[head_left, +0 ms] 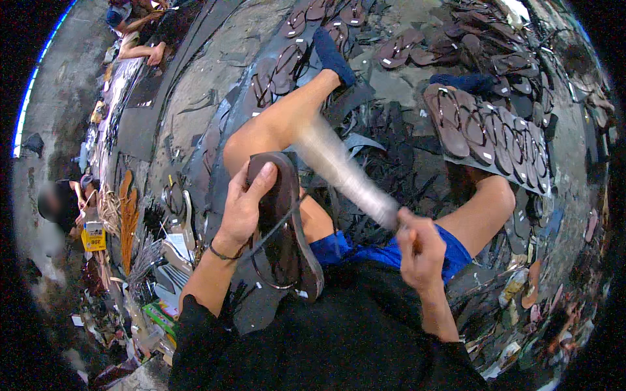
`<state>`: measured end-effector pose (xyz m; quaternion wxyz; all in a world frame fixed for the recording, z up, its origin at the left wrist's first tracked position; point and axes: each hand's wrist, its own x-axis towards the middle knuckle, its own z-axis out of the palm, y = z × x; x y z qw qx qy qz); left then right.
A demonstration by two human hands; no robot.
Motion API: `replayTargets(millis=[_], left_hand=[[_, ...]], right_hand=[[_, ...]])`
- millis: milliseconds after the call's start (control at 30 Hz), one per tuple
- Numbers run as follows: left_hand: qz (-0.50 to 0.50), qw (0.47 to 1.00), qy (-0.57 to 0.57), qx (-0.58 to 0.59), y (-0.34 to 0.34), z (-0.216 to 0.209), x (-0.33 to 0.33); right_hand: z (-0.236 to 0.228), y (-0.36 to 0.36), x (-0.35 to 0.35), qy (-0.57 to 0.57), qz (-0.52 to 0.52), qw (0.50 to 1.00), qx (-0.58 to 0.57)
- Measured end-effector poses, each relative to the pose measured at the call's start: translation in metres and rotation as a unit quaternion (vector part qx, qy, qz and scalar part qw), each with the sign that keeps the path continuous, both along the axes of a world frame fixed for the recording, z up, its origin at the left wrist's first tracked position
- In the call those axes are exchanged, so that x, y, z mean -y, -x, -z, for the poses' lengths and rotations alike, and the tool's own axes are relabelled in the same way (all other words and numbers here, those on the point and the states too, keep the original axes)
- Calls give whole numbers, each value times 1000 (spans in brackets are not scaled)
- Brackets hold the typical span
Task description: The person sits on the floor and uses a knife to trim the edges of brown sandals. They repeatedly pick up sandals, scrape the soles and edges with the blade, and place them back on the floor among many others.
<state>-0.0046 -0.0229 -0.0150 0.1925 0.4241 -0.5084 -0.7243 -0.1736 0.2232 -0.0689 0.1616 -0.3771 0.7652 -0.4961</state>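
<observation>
My left hand [240, 205] is closed around the toe end of a dark brown flip-flop [280, 225], thumb on its edge. The sandal stands nearly upright before my body, its strap hanging loose on the side and its heel toward my lap. My right hand [422, 251] grips the handle of a long, pale-bladed knife [345, 173], smeared by motion. That blade slants up and left over the gap between my bent legs, its far end near my left shin. Whether it touches the flip-flop I cannot tell.
A slanted row of finished-looking flip-flops [499, 133] lies at the right, with more pairs [398, 49] beyond my feet. Black rubber scraps [372, 163] cover the floor between my legs. At the left are grey strands [143, 257], a yellow box [94, 238] and two other people.
</observation>
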Motion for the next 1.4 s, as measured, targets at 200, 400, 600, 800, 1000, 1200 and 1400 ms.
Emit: replayTargets(millis=[200, 400, 600, 800, 1000, 1200, 1400], left_hand=[[-21, 1000, 17, 13, -16, -1, -23], [45, 998, -5, -48, -11, 6, -28], [70, 997, -20, 3, -6, 10, -29], [185, 983, -16, -19, 11, 7, -32], [207, 978, 11, -10, 21, -2, -36], [-302, 919, -54, -247, 43, -13, -9], [-176, 907, -234, -301, 110, 8, -76]], right_hand=[[10, -31, -26, -16, -139, 989, 56], [-2, -13, -11, -33, -116, 991, -64], [-56, 27, 20, -116, -179, 977, -19], [-80, 50, 64, -110, -247, 962, 31], [-72, 59, 112, -128, -316, 936, 84], [-62, 85, 51, 30, 46, 968, 244], [-11, 32, -19, 28, 131, 986, 100]])
